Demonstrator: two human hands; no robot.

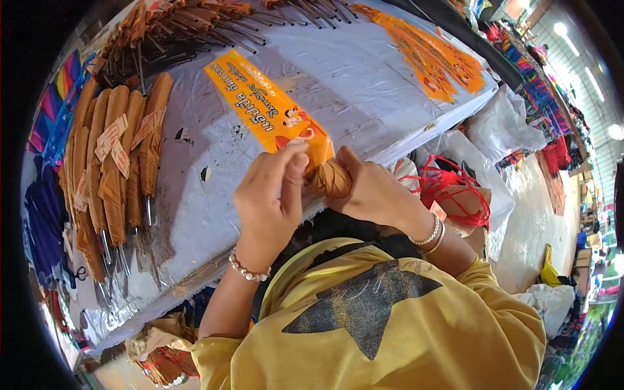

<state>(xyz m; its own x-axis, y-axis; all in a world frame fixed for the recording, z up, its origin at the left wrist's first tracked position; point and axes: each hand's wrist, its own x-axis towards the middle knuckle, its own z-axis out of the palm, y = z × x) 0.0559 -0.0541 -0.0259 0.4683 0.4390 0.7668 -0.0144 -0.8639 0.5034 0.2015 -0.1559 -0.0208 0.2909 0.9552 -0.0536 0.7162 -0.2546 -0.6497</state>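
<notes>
My left hand (273,192) pinches the lower end of a flat orange printed sleeve (250,94), thumb and fingers closed on it. The sleeve stretches away over the table toward the far left. At its mouth sits the rounded end of a brown folded umbrella (335,182), gripped by my right hand (377,192). The umbrella's end touches the sleeve's opening; how much of it lies inside is hidden. Both hands are close together above the table's near edge.
Several brown folded umbrellas (117,166) with metal shafts lie at the left of the white-covered table (351,84). More are piled at the back (195,19). Orange sleeves (429,58) lie far right. Red straps (455,192) and clear plastic (504,127) sit beside the table's right edge.
</notes>
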